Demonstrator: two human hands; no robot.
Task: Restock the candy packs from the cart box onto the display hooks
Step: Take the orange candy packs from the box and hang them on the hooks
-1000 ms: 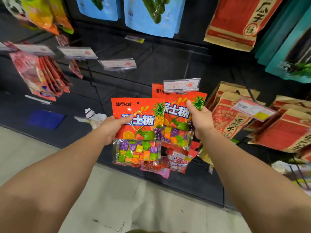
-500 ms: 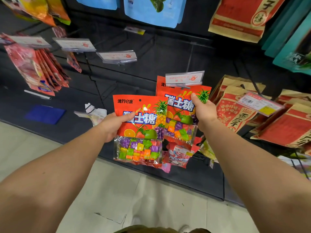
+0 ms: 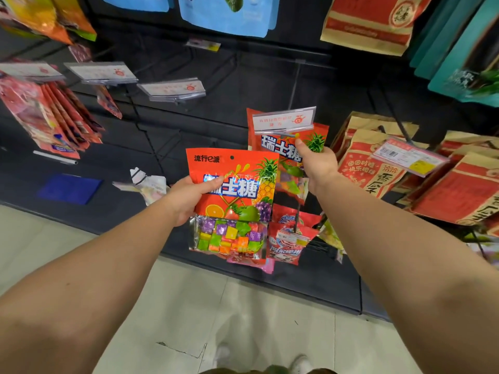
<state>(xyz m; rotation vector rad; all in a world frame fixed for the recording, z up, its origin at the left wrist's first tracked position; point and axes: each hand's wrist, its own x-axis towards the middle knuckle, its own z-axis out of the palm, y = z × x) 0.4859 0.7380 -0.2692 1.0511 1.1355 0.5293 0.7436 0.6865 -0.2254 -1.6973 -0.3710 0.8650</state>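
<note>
My left hand (image 3: pixel 189 197) grips an orange candy pack (image 3: pixel 235 201) by its left edge, held flat in front of the shelving; coloured cube sweets show through its clear lower window. My right hand (image 3: pixel 318 166) pinches the front of a second matching candy pack (image 3: pixel 283 149) that sits under the clear price tag holder (image 3: pixel 283 118) of a display hook. Whether that pack hangs on the hook wire is hidden behind the tag. The held pack overlaps the lower left of the hooked one. The cart box is out of view.
Red candy bags (image 3: pixel 289 236) hang lower on the same column. Brown and red seed bags (image 3: pixel 378 168) crowd the right. Pink-red packs (image 3: pixel 46 117) hang at the left behind tag holders (image 3: pixel 172 89). Black back panel (image 3: pixel 243 82) lies between, and tiled floor (image 3: pixel 243 319) is below.
The view has tipped downward, showing more floor. My right hand has risen to the top of the pack at the hook. My left hand's pack has dropped slightly relative to it.
</note>
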